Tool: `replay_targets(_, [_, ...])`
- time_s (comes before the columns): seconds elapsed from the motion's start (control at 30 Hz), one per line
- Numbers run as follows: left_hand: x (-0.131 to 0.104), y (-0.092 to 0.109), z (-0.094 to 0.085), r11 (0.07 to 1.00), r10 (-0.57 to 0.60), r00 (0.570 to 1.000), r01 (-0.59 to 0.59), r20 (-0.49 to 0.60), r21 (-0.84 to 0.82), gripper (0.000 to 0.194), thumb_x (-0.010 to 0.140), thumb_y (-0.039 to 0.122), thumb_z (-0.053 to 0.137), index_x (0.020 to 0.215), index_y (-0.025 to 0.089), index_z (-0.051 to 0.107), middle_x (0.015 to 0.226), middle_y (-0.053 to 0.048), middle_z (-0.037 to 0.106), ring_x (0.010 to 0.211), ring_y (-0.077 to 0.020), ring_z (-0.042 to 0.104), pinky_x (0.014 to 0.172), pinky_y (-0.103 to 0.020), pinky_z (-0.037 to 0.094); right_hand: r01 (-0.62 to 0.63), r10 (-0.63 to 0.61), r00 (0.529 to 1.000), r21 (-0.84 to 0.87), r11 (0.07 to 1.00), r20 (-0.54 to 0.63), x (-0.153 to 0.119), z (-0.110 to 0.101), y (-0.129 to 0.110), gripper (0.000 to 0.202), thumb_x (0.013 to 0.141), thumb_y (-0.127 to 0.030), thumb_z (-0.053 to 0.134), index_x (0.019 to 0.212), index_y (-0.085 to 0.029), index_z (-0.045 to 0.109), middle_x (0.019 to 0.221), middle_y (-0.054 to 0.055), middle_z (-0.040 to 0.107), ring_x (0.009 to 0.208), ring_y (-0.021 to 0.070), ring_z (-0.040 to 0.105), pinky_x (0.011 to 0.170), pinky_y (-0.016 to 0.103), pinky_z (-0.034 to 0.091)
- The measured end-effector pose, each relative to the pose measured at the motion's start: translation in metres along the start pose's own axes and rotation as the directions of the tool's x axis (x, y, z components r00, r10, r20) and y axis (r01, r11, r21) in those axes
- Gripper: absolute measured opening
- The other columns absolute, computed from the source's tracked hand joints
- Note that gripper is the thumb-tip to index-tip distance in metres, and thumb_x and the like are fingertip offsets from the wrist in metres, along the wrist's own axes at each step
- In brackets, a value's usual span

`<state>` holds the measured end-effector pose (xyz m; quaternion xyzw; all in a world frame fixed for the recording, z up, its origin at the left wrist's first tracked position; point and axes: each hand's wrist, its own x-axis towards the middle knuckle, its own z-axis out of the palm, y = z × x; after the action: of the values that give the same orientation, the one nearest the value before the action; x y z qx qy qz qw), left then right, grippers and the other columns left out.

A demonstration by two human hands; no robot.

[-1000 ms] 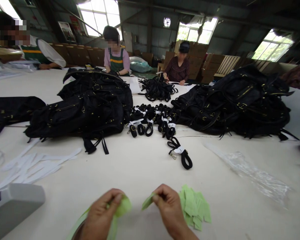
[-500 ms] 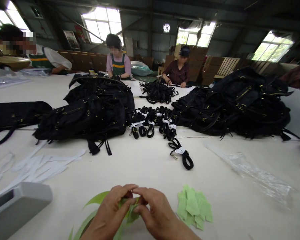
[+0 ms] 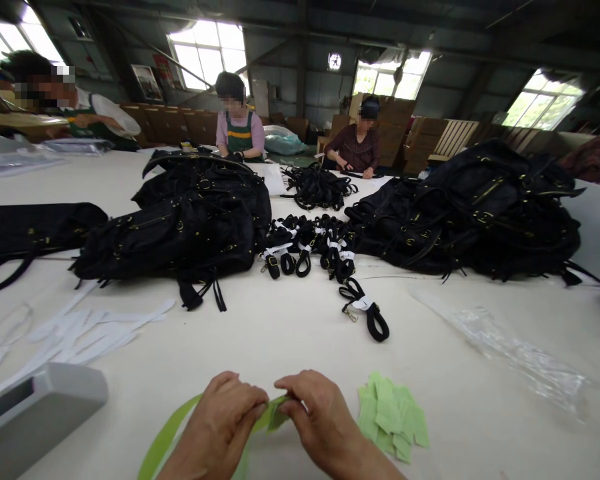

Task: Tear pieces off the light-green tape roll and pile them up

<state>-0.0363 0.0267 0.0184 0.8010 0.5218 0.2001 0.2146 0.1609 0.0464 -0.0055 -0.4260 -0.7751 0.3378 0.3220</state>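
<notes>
Low in the head view, my left hand pinches a long pale green strip, which curves away behind the wrist to the left. My right hand grips the strip's end between thumb and fingers, where a small folded green piece shows. A short stretch of green spans the gap between the hands. To the right of my right hand lies a pile of short cut green pieces. Beyond the hands rests a folded black strap with a white paper band and a metal clip.
Black bags are heaped at left and right, with bundled straps between them. White strips and a grey box-like device lie left; clear plastic lies right. Several co-workers are across the table.
My hands have drawn apart slightly, exposing more green strip between them. The strip's loop at left has shifted. At the far left, a co-worker's arm has risen.
</notes>
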Motion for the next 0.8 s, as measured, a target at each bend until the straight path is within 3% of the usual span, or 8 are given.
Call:
replay_targets(0.17, [0.003,0.01,-0.003,0.999,0.032,0.999,-0.033,-0.02,-0.04,0.021,0.093,0.026,0.045,0.08,0.024,0.061,0.071,0.003,0.063,0.071,-0.0159,0.055,0.074,-0.03,0.043,0.016,-0.015,0.999,-0.021,1.0,0.045,0.004,-0.003,-0.003,0.023,0.078,-0.005,0.062,0.089,-0.022,0.072,0.074,0.002,0.063,0.073,0.0172,0.058,0.069,0.027,0.043])
replay_targets(0.3, [0.0,0.017,0.004,0.987,-0.065,0.997,0.059,-0.03,-0.15,0.024,0.094,0.03,0.043,0.079,0.024,0.061,0.072,0.002,0.062,0.075,-0.0158,0.057,0.072,-0.027,0.045,-0.029,0.029,1.0,0.113,0.993,0.003,0.005,-0.003,-0.012,0.022,0.074,-0.001,0.061,0.079,-0.021,0.07,0.086,0.003,0.062,0.08,0.0155,0.058,0.069,0.024,0.043])
replay_targets(0.4, [-0.008,0.009,0.005,0.944,-0.189,0.981,0.169,-0.045,-0.282,0.025,0.092,0.036,0.047,0.078,0.024,0.063,0.074,0.002,0.063,0.075,-0.016,0.06,0.071,-0.026,0.046,-0.082,0.085,0.996,0.16,0.984,-0.01,0.003,-0.007,-0.011,0.019,0.072,-0.003,0.058,0.071,-0.019,0.067,0.074,0.002,0.063,0.071,0.0152,0.057,0.066,0.025,0.041])
replay_targets(0.47, [-0.017,-0.008,-0.002,0.869,-0.363,0.923,0.286,-0.128,-0.403,0.026,0.089,0.044,0.051,0.078,0.025,0.064,0.073,0.002,0.065,0.072,-0.0171,0.061,0.066,-0.025,0.048,-0.217,0.247,0.967,0.298,0.93,-0.067,0.001,-0.017,0.0,0.014,0.075,-0.009,0.057,0.067,-0.018,0.064,0.063,0.0,0.062,0.064,0.0153,0.056,0.062,0.026,0.041])
replay_targets(0.57, [-0.029,-0.037,-0.017,0.768,-0.594,0.729,0.387,-0.341,-0.511,0.026,0.079,0.051,0.062,0.081,0.025,0.068,0.079,0.001,0.069,0.074,-0.0202,0.063,0.062,-0.025,0.051,-0.35,0.512,0.849,0.589,0.728,-0.128,-0.003,-0.038,0.022,0.014,0.077,-0.025,0.063,0.067,-0.017,0.06,0.061,0.0,0.06,0.061,0.0145,0.054,0.06,0.026,0.042])
replay_targets(0.6, [-0.031,-0.043,-0.021,0.772,-0.59,0.729,0.383,-0.347,-0.508,0.026,0.077,0.05,0.064,0.083,0.026,0.069,0.083,0.0,0.07,0.079,-0.021,0.064,0.065,-0.025,0.052,-0.356,0.541,0.835,0.646,0.675,-0.105,-0.005,-0.043,0.027,0.016,0.076,-0.03,0.066,0.068,-0.017,0.061,0.061,-0.001,0.059,0.059,0.0139,0.053,0.06,0.025,0.042])
replay_targets(0.73, [-0.022,-0.033,-0.02,0.868,-0.379,0.913,0.294,-0.151,-0.4,0.023,0.081,0.046,0.06,0.083,0.028,0.074,0.085,0.0,0.071,0.084,-0.0195,0.066,0.075,-0.024,0.052,-0.371,0.474,0.878,0.717,0.59,0.064,-0.009,-0.041,0.022,0.016,0.071,-0.031,0.075,0.072,-0.015,0.071,0.062,0.002,0.064,0.061,0.0144,0.056,0.061,0.026,0.044])
replay_targets(0.8, [-0.013,-0.017,-0.014,0.895,-0.363,0.925,0.311,-0.114,-0.319,0.024,0.082,0.046,0.057,0.086,0.03,0.074,0.086,0.0,0.073,0.085,-0.0195,0.067,0.077,-0.025,0.053,-0.357,0.431,0.898,0.713,0.604,0.085,-0.008,-0.031,0.012,0.011,0.07,-0.027,0.075,0.072,-0.016,0.073,0.065,0.003,0.067,0.063,0.0161,0.059,0.063,0.027,0.046])
